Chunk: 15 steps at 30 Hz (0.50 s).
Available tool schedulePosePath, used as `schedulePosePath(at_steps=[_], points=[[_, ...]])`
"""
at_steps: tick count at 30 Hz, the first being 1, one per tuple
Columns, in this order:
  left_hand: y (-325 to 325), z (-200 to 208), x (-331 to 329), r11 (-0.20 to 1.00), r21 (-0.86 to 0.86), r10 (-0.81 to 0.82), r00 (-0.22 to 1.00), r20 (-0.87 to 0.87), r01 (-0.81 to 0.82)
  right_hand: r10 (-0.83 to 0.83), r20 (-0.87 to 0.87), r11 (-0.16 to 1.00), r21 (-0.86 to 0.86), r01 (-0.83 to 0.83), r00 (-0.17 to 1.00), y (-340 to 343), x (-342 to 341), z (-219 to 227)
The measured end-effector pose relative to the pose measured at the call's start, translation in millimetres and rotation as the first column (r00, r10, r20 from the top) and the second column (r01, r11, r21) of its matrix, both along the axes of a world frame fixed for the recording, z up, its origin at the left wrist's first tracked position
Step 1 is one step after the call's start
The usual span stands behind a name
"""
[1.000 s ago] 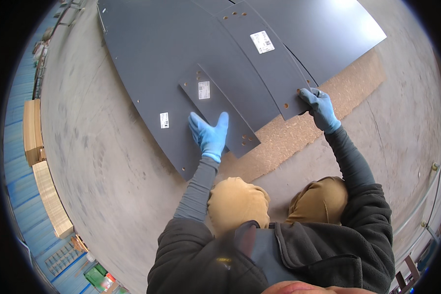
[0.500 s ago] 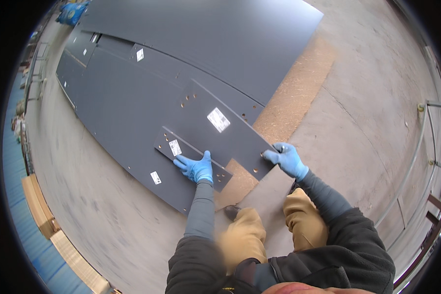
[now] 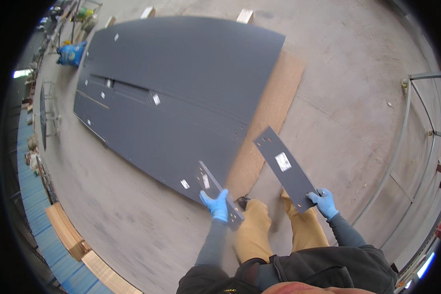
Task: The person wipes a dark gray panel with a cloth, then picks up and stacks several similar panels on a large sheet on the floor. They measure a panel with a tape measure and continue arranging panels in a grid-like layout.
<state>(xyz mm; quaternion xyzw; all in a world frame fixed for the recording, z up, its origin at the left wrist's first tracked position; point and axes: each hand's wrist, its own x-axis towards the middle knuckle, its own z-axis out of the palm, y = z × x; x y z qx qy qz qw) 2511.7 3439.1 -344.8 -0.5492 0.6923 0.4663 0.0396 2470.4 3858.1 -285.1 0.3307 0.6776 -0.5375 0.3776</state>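
Note:
My right hand (image 3: 324,203), in a blue glove, is closed on the near end of a narrow dark grey board (image 3: 293,180). That board is held up over the floor, tilted, with a white label and several drilled holes. My left hand (image 3: 215,205), gloved too, grips a smaller dark grey board (image 3: 212,182) at its edge. This one also bears a label and holes, and stands tilted by the near corner of the stack. Beyond my hands lie large dark grey panels (image 3: 196,63), stacked low, several of them labelled. My fingertips behind both boards are hidden.
A raw brown board (image 3: 268,112) sticks out from under the stack on the right. Wooden blocks (image 3: 245,16) show at its far edge. A blue bag (image 3: 71,54) is at the far left, timber (image 3: 66,230) at the lower left. A metal rail frame (image 3: 410,122) stands right.
Both small boards have come off the stack. The right-hand board has swung right over the floor; the left-hand one has come nearer and tilted. My view has shifted back.

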Motion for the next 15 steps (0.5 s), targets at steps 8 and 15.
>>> schedulePosePath(at_steps=[8,15], points=[[56.9,196.0,-30.7,0.955,0.277,0.086,0.994,0.074,-0.103,-0.143,0.069,0.958,0.259,0.121,0.987,166.4,6.8,121.3],[77.2,245.6,-84.3,0.951,0.29,0.085,0.993,0.086,-0.106,-0.15,0.008,0.904,0.405,0.134,0.989,259.6,-63.0,163.5]])
